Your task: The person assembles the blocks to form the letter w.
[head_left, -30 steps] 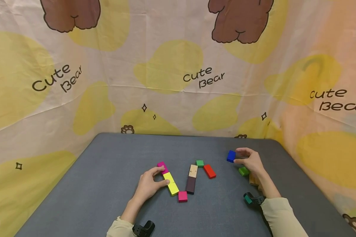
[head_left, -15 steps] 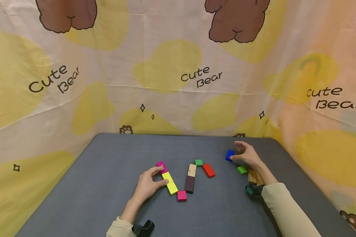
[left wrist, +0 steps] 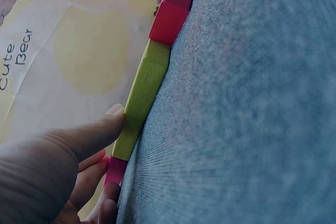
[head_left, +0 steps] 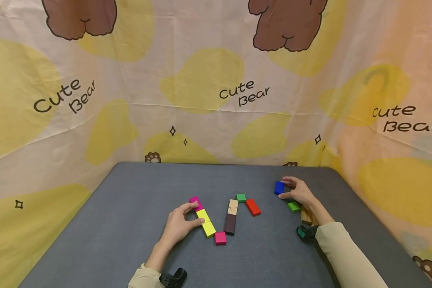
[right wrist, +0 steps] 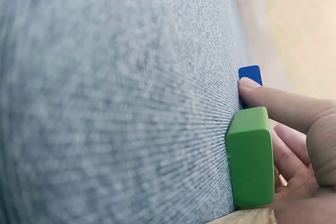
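My left hand (head_left: 178, 225) rests at a slanting line of blocks. Its thumb touches the yellow block (head_left: 207, 226), and its fingers lie at the magenta block (head_left: 195, 199) joined to the yellow one's far end. On the right, my right hand (head_left: 299, 193) pinches a blue block (head_left: 279, 187) between thumb and fingers; in the right wrist view the thumb covers part of this blue block (right wrist: 251, 73). A bright green block (right wrist: 251, 158) stands just below that thumb. A pink block (head_left: 221, 238) sits at the yellow block's near end.
A dark brown block (head_left: 230, 224) and a pale wooden block (head_left: 233, 207) form a second line, with a small green block (head_left: 241, 198) and a red block (head_left: 253, 207) at its far end. Wooden blocks (head_left: 306, 215) lie beneath the right forearm. Patterned cloth (head_left: 201, 96) hangs behind the table.
My right hand's fingers have come down and closed in on the blue block, after lifting slightly half a second ago. The left hand and the block lines stay put.
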Demonstrator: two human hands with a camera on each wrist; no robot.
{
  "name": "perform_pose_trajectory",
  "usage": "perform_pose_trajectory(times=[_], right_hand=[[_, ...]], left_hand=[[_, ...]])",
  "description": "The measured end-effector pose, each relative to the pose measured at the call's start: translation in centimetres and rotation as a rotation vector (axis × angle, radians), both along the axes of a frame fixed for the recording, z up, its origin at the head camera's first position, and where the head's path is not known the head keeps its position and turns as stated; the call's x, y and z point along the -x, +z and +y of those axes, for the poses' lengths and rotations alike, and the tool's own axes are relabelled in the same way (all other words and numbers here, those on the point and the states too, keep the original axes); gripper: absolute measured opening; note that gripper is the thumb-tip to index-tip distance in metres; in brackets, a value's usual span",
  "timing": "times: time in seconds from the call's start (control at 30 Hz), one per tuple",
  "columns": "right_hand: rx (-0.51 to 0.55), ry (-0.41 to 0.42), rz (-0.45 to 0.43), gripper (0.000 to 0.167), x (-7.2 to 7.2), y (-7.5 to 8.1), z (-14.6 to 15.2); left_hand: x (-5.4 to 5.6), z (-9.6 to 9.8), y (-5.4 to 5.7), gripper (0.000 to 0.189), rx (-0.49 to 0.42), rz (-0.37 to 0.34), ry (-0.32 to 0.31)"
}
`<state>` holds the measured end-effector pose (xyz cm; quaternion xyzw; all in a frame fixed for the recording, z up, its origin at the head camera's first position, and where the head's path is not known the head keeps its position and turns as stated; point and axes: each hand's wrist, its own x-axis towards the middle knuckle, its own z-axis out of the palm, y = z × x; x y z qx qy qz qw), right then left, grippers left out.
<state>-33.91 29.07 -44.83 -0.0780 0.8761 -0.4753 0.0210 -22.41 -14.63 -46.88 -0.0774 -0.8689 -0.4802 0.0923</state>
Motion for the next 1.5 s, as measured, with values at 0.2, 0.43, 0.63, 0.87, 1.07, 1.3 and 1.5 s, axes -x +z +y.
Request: perform_pose_trajectory(times=[0.2, 0.43, 0.63, 0.87, 1.07, 1.3, 1.5], right_hand=[[0.026, -0.019, -0.041, 0.082, -0.1, 0.1, 0.0], [0.030, -0.027, -0.052, 0.082, -0.2, 0.1, 0.0], [0.057, -0.030, -0.056, 0.082, 0.0, -0.3, 0.2], [0.064, -0.032, -0.045, 0.083, 0.3, -0.9, 0.5], [0.076, -0.038, -0.043, 0.083, 0.4, -1.0, 0.6], [0.087, -0.036, -0.060, 0.082, 0.3, -0.9, 0.5], [0.115, -0.035, -0.092, 0.081, 0.1, -0.5, 0.6]], left_hand=[[-0.2, 0.1, 0.1, 0.053, 0.003, 0.003, 0.002], [-0.2, 0.1, 0.2, 0.052, 0.003, 0.000, 0.003], [-0.2, 0.1, 0.3, 0.052, 0.009, 0.001, 0.008], [-0.3, 0.1, 0.2, 0.052, 0.010, 0.007, 0.006], [-0.3, 0.2, 0.2, 0.051, 0.009, 0.010, 0.006], [-0.1, 0.2, 0.1, 0.052, 0.006, -0.007, 0.014], [-0.1, 0.1, 0.2, 0.052, -0.001, -0.022, 0.014]])
